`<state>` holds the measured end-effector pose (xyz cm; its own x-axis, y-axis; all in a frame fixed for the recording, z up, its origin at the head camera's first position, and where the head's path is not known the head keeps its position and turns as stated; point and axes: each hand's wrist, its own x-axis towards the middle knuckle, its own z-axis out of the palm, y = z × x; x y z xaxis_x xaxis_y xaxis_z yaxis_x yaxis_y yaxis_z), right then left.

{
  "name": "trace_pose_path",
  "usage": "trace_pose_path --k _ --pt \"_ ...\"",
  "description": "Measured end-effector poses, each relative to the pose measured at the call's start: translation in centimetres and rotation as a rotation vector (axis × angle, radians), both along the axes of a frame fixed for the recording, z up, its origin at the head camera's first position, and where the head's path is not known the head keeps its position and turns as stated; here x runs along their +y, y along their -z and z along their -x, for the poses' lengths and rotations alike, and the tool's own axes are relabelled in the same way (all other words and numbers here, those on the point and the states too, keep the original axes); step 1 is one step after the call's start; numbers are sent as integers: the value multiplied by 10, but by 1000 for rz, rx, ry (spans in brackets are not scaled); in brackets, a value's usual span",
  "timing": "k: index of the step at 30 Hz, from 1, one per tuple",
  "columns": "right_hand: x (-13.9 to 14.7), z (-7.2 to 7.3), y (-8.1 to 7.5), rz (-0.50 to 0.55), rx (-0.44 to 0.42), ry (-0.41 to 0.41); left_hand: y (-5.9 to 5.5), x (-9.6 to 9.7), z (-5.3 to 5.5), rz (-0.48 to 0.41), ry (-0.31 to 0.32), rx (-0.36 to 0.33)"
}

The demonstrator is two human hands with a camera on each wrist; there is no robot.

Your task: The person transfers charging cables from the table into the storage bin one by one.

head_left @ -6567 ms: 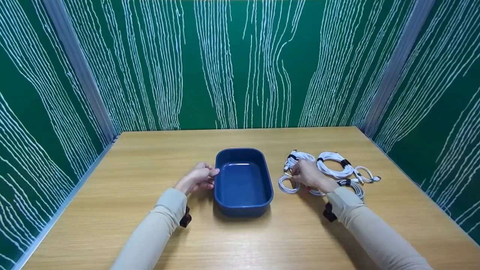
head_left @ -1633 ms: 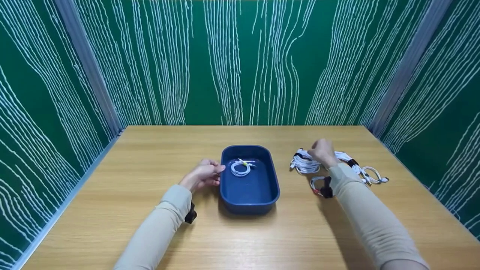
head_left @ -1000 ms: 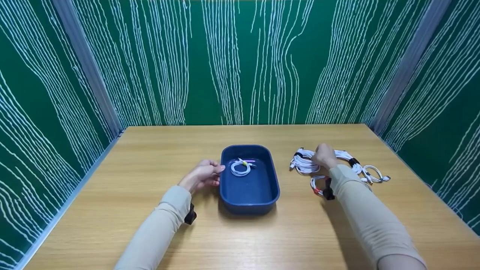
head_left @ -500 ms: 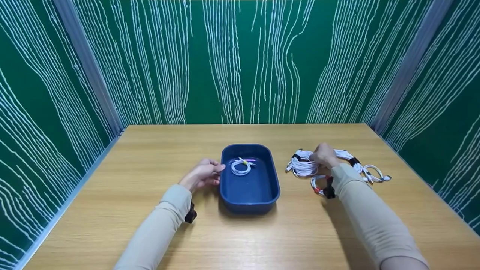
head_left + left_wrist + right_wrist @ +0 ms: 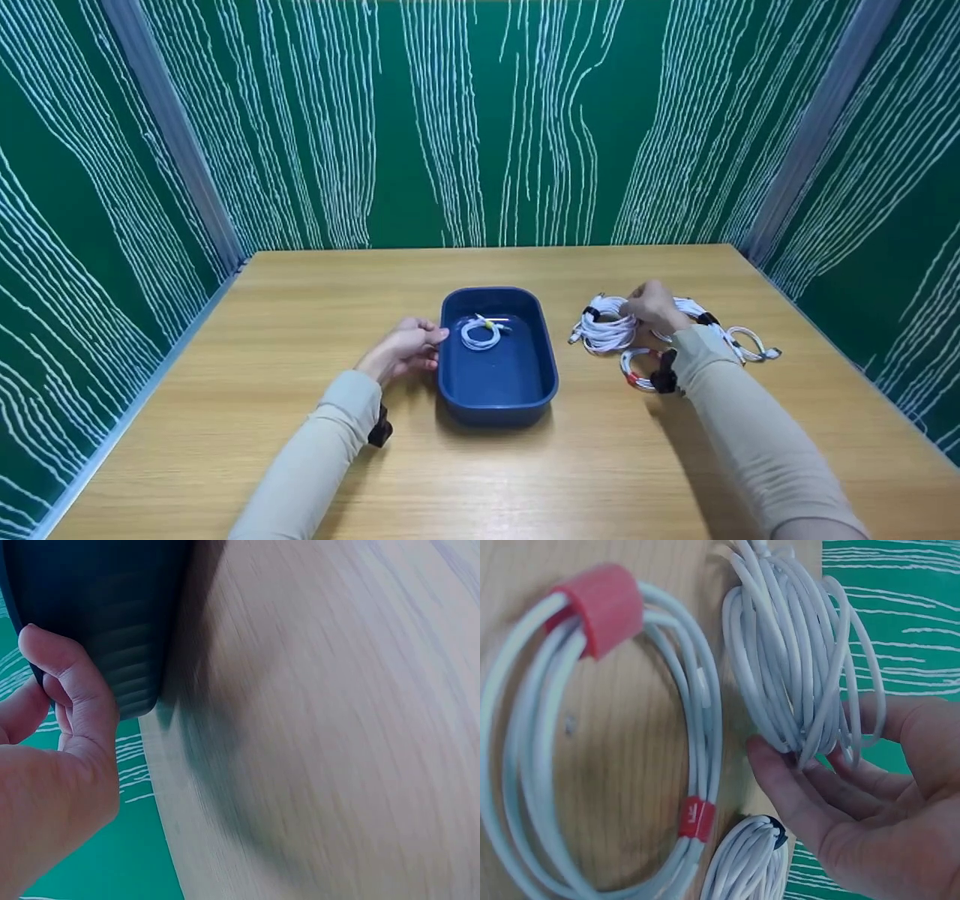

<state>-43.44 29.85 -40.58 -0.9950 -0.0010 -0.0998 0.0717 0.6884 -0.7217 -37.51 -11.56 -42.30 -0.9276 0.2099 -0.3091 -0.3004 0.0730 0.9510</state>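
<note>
In the head view, my left hand (image 5: pixel 405 346) holds the left rim of a deep blue plastic bin (image 5: pixel 496 415); the left wrist view has the thumb (image 5: pixel 64 660) at the edge of the bin. A small white cable coil (image 5: pixel 480 334) with a yellow tag lies inside the bin. To the bin's right, my right hand (image 5: pixel 651 304) pinches the right side of a thick white cable coil (image 5: pixel 606 330) with a black strap. In the right wrist view this coil (image 5: pixel 795 652) sits between thumb and fingers, its loops spreading over the fingertips.
Near the right wrist, a thinner coil (image 5: pixel 637 375) with red bands lies on the wooden table (image 5: pixel 375 480). Behind the right forearm lie a larger black-strapped coil (image 5: pixel 697 311) and a small coil (image 5: pixel 750 345). Green walls with white lines (image 5: pixel 517 150) rise behind and beside the table.
The small coil under the right hand earlier now lies in the bin. My right hand has moved back to the thick coil, which has shifted slightly left. My left hand stays at the rim.
</note>
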Motion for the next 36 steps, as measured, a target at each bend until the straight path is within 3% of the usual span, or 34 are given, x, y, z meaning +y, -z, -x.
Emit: trace_pose_path --k 5,12,17,24,36 --pt "4 -3 2 79 -82 13 -1 0 0 5 -5 -10" --pt "8 -6 -1 104 -124 0 -2 2 0 6 0 -14" --pt "6 -7 -7 122 -117 -7 -2 3 0 -1 1 -3" --pt "-3 -5 -14 257 -114 -50 2 0 -1 -4 -4 -8" --pt "-15 -6 -32 269 -120 -69 1 0 -1 -2 -21 -30"
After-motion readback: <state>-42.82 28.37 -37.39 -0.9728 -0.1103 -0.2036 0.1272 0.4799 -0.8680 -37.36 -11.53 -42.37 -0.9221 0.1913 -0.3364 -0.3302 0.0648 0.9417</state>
